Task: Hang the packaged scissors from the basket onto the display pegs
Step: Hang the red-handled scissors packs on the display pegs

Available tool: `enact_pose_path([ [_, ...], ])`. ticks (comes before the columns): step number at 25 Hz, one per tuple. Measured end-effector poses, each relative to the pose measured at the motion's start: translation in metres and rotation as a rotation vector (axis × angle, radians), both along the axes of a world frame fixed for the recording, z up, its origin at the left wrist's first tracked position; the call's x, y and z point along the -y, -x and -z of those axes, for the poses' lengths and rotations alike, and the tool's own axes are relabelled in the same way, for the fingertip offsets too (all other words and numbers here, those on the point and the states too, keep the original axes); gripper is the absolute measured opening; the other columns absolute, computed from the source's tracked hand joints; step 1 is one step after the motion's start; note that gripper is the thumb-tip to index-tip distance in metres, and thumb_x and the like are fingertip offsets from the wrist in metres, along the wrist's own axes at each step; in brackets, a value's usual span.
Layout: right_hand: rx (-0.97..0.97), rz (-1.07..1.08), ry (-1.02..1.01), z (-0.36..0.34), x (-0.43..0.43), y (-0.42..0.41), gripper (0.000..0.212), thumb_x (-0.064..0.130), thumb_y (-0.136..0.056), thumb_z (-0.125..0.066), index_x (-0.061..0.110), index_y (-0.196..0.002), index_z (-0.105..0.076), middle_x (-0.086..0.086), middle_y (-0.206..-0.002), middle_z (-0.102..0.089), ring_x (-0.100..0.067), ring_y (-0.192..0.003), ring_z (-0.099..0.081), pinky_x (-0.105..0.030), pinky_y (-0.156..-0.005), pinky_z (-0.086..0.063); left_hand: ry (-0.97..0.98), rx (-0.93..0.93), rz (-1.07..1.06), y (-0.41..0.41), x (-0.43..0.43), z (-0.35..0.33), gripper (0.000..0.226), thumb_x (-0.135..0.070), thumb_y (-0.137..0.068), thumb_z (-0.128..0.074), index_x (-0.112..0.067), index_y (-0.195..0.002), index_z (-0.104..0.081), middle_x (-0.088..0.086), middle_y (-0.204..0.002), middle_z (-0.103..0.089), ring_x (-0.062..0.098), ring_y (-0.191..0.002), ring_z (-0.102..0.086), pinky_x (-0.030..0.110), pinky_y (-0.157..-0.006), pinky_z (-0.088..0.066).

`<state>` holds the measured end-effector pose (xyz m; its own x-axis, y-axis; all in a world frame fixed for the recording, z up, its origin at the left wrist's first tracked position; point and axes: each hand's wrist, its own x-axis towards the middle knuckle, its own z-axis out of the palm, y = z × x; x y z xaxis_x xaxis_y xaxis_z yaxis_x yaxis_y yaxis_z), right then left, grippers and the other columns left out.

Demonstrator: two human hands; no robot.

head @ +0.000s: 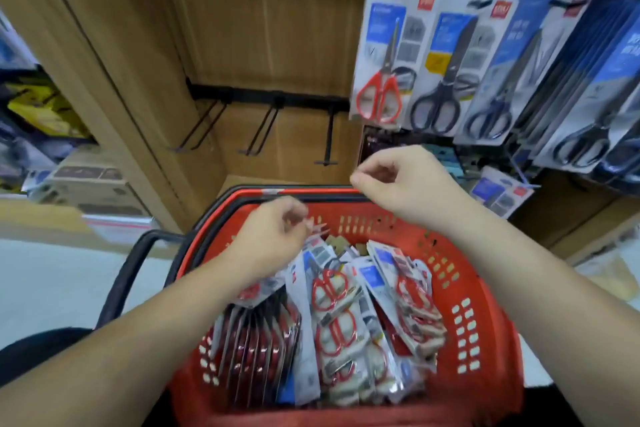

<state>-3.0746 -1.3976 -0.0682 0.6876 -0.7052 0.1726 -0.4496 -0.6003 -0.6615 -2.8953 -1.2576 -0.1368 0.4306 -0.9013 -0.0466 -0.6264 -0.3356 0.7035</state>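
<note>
The red basket (478,305) is full of scissors packs (332,315), some flat, some standing on edge

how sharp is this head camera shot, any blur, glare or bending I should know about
Head view: soft all over, with the left hand smeared over the red basket; print on the hanging scissors packs is unreadable; wide-angle bending tilts the empty pegs and wooden panel outward; light is even, with small glints on the basket's packaged scissors; edges blur most.

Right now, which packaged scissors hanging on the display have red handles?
The leftmost hanging pack, the red-handled scissors on a white card. The packs to its right hold black-handled scissors.
</note>
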Motion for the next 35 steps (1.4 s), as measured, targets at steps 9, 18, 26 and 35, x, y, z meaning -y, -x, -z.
enact_pose_path([
  [9,-0.53,-0.012,-0.22,0.076,0.011,0.03,0.029,0.047,-0.094,-0.072,0.018,-0.097,-0.077,0.002,-0.091,-0.075,-0.018,-0.089,-0.07,-0.035,-0.084,-0.056,-0.436,0.169,0.196,0.004,0.002,0.069,0.066,-0.065,-0.096,-0.058,-0.022,-0.146,-0.052,0.005,-0.137,-0.05,0.028,-0.132,-0.053,0.044,-0.109,-0.049],
  [18,-0.737,0.184,-0.529,0.155,0.017,0.057,0.063,0.063,-0.096,-0.06,0.023,-0.144,-0.059,-0.003,-0.15,-0.058,-0.029,-0.137,-0.053,-0.037,-0.115,-0.042,-0.341,0.333,0.004,0.002,0.013,0.073,0.067,-0.06,-0.084,-0.078,-0.024,-0.132,-0.048,-0.001,-0.129,-0.044,0.023,-0.125,-0.048,0.041,-0.101,-0.052],
  [26,-0.651,0.231,-0.411,0.158,0.013,0.062,0.015,0.03,-0.084,-0.074,0.015,-0.085,-0.073,0.004,-0.084,-0.063,-0.02,-0.081,-0.061,-0.031,-0.065,-0.044,-0.362,0.201,0.026,-0.017,0.017,0.087,0.016,-0.037,-0.103,-0.06,-0.024,-0.103,-0.069,-0.005,-0.092,-0.071,0.021,-0.086,-0.067,0.029,-0.066,-0.047],
  [35,-0.399,0.159,-0.207,0.118,-0.012,0.06,0.024,0.028,-0.091,-0.065,0.026,-0.114,-0.07,0.008,-0.086,-0.076,-0.018,-0.079,-0.074,-0.041,-0.077,-0.061,-0.132,0.39,0.394,0.035,-0.016,0.07,0.029,-0.024,-0.104,-0.054,-0.016,-0.131,-0.064,0.004,-0.12,-0.061,0.03,-0.104,-0.064,0.045,-0.091,-0.054],
])
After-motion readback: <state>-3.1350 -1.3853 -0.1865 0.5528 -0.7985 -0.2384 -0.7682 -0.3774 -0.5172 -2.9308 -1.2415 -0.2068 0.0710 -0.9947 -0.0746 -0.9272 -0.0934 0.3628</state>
